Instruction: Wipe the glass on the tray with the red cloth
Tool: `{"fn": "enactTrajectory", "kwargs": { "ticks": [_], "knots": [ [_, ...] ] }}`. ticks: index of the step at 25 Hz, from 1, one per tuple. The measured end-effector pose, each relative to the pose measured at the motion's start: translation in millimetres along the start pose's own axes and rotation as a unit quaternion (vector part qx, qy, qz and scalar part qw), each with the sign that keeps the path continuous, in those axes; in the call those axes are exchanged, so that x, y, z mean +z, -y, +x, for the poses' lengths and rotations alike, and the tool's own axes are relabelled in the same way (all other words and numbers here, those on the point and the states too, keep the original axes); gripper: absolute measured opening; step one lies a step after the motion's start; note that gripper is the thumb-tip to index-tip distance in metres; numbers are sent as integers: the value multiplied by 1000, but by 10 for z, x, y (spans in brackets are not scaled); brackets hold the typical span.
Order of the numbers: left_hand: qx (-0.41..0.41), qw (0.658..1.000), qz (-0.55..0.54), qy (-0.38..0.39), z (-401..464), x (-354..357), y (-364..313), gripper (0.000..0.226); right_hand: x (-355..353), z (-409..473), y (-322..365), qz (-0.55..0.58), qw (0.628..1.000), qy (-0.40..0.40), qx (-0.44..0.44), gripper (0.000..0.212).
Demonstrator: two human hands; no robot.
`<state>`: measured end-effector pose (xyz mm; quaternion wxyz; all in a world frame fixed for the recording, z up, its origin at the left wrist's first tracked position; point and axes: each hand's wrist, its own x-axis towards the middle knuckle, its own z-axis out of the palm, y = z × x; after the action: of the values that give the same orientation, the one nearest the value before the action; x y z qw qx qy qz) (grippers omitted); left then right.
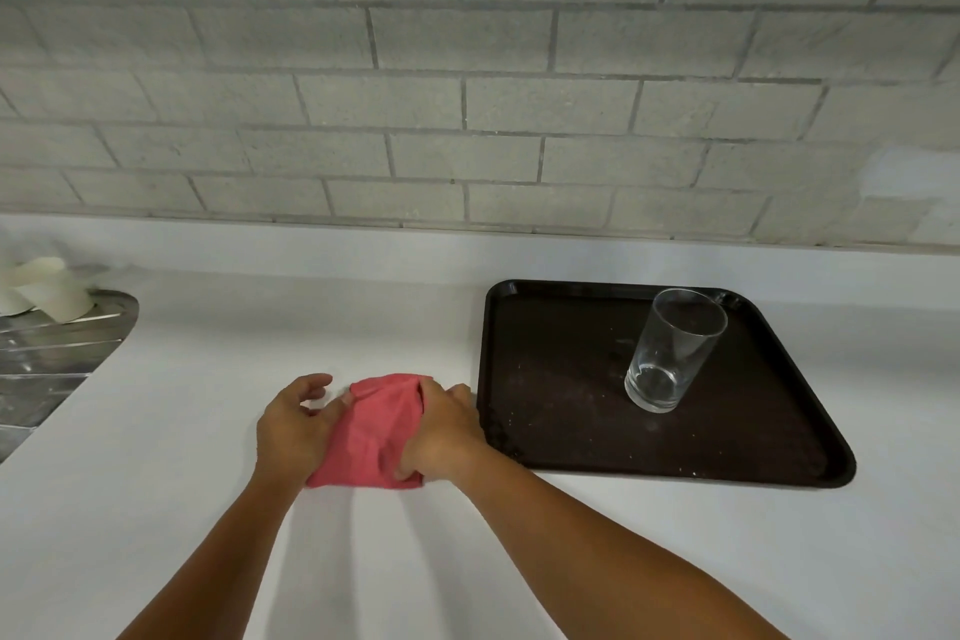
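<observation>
Hands are seen gathered on a red cloth (371, 434) lying on a white counter (208, 379), just left of a dark tray (550, 431). The cloth is gripped along its right side by the right hand (441, 431), whose fingers are curled closed into the fabric, with the thumb tucked under at the near edge. The cloth's left edge is held by the left hand (293, 424), its thumb pressed on the fabric while the other fingers (314, 382) are loosely spread and lifted clear of it. A clear glass (672, 351) is shown standing upright on the far right part of the tray, well apart from both hands and untouched. A metal sink (47, 369) is visible at far left, and a grey tiled wall (467, 68) behind.
</observation>
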<state>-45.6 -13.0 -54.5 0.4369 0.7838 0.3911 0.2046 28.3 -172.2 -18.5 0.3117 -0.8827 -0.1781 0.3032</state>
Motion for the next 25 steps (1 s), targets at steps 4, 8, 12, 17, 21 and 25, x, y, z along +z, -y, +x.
{"fn": "enactTrajectory", "kwargs": {
  "ticks": [4, 8, 12, 17, 21, 25],
  "knots": [
    [238, 961, 139, 28, -77, -33, 28, 29, 56, -86, -74, -158, 969, -92, -166, 73],
    [256, 930, 200, 174, -126, 24, 88, 44, 99, -29, -155, -226, 958, 13, -175, 90],
    [244, 918, 245, 192, -115, 47, 147, 54, 132, 3, -212, -260, 952, 45, -154, 92],
    [222, 893, 331, 209, -65, 40, 203, 61, 139, 19, -175, -331, 931, 40, -147, 95],
    [207, 883, 357, 224, -80, 32, 123, 62, 116, 40, -180, -349, 925, 35, -146, 94],
    [198, 876, 380, 223, -140, 5, 33, 62, 35, -38, -253, -309, 933, 14, -183, 91]
  ]
}}
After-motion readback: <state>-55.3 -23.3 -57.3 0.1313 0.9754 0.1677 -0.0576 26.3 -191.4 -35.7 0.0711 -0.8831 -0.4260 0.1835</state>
